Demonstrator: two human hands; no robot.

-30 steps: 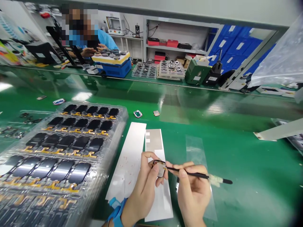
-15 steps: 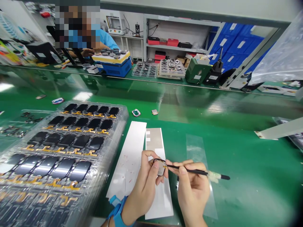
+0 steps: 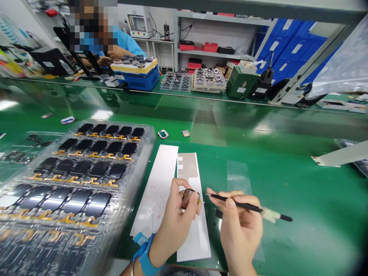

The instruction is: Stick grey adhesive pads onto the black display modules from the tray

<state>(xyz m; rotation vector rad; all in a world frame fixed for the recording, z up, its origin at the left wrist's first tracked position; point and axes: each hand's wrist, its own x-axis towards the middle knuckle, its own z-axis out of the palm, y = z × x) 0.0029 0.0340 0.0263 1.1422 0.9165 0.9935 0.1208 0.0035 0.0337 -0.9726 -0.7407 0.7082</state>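
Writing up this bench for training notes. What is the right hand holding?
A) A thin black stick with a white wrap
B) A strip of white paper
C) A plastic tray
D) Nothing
A: the right hand grips the thin black stick in its fingers, with the tip just apart from the small dark part in the left hand.

Small dark-rimmed part point(image 3: 187, 199) pinched in left hand point(image 3: 174, 226); slim black pointed stick point(image 3: 247, 207) in right hand point(image 3: 240, 230), just beside it
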